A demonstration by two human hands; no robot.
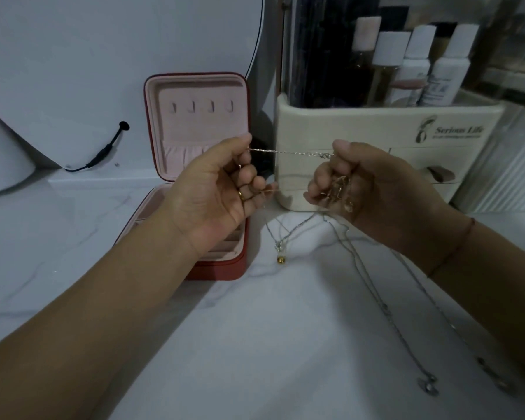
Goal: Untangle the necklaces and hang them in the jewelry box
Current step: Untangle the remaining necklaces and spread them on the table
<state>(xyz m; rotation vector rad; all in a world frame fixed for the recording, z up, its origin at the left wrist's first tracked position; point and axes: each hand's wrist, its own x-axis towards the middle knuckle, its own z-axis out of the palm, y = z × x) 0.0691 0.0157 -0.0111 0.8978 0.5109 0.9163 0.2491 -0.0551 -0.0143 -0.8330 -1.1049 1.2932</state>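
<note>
Both hands are up over the surface (285,344). The left hand (222,189) is curled, thumb and forefinger pinching one end of a thin chain (291,152). It runs taut across to the right hand (361,186), whose curled fingers grip a gold tangle of necklaces (338,189). Silver strands (385,307) trail down from it onto the surface, toward the near right corner. The jewelry box (179,131) stands open near the far edge, lid upright, behind the left hand. A cream organizer (376,128) sits just beside it.
</note>
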